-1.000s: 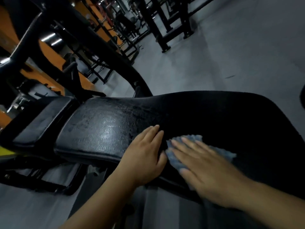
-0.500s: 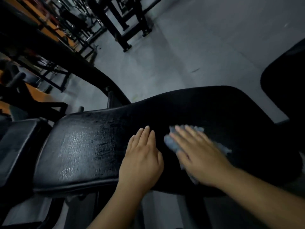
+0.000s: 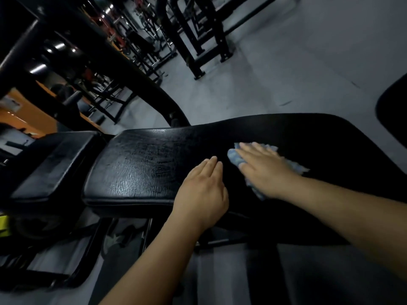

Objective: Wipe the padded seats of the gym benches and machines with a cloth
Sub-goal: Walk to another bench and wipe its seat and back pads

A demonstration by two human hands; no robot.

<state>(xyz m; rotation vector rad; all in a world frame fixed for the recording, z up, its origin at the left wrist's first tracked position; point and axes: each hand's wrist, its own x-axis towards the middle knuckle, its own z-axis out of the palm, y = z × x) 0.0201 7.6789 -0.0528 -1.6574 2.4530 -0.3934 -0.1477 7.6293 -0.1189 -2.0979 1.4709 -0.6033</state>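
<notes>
While my right grip point(image 3: 266, 172), fingers flat, presses the cloth point(image 3: 234, 158) onto the padded seat point(image 3: 136, 168) at two o'clock of my flat-palmed, empty left grip point(image 3: 201, 194), the unpinched cloth may bunch and slip free.

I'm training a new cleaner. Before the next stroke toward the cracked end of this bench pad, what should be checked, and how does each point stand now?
1. The cloth lies on the pad: ok.
2. The right hand presses the cloth with flat fingers: ok.
3. Path to the cracked end is free: not ok. The left hand rests flat on the pad just left of the cloth.
4. The cloth is spread out: cannot tell, the right hand covers most of it.
5. The cracked end is already wiped: cannot tell.
6. The small pad beyond that end is wiped: cannot tell.
</notes>
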